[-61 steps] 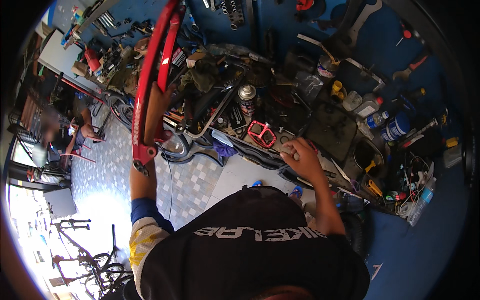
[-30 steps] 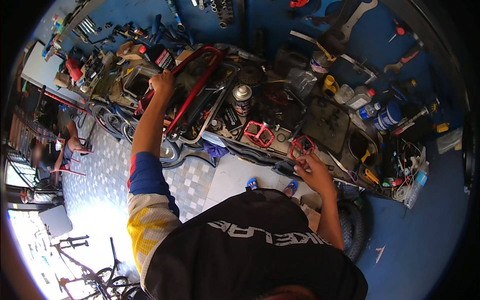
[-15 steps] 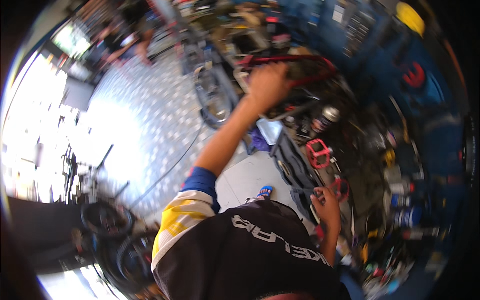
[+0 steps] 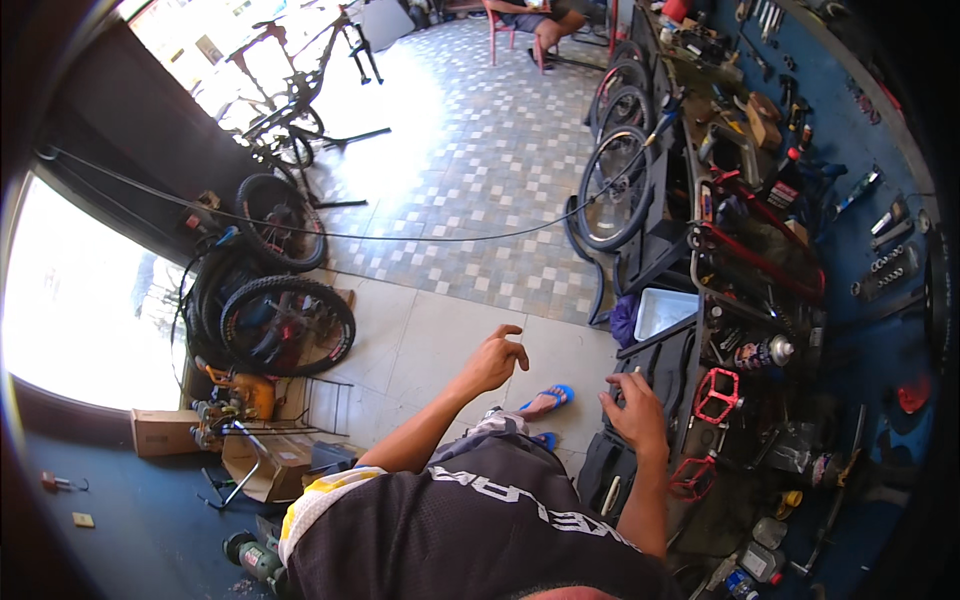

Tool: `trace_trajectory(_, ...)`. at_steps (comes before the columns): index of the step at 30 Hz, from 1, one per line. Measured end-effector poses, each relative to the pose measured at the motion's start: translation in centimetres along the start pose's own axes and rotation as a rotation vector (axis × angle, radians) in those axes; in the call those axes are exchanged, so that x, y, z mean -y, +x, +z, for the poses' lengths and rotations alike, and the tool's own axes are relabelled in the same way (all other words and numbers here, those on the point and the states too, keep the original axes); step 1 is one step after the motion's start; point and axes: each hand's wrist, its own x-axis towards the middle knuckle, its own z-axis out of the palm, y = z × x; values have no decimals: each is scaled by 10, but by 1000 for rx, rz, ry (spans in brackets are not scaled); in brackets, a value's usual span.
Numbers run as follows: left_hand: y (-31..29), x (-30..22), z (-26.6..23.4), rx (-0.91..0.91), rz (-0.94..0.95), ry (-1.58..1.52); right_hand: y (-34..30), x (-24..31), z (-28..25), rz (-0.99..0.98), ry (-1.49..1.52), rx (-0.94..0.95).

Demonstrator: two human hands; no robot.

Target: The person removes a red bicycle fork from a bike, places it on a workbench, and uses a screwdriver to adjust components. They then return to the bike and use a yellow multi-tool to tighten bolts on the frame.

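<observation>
My left hand hangs over the pale floor tiles in front of my body. Its index finger and thumb are apart, with nothing between them. My right hand is above the dark drawer fronts at the workbench's near edge, loosely curled with thumb and index finger apart. A small pale spot shows at its fingertips, too small to make out. Closest to this hand on the bench are a red flat pedal and a second red pedal. Farther along lies a red bicycle frame. A spray can lies between frame and pedals.
A white tray sits beside a purple cloth. Bicycle wheels lean against the bench; tyred wheels stand at left. A cable spans the room. Cardboard boxes lie lower left. A seated person is far off.
My left hand has left the red bicycle frame and come back over the floor near my body. The view has swung left, showing more floor and wheels. My right hand stays by the bench.
</observation>
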Motion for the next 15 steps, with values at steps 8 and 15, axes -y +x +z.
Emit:
trace_trajectory(8,-18,-34,-14,92,-3,63,-8,43,56,-70,74,199)
trace_trajectory(15,35,-82,1,349,299,32,-48,17,37,123,-121,33)
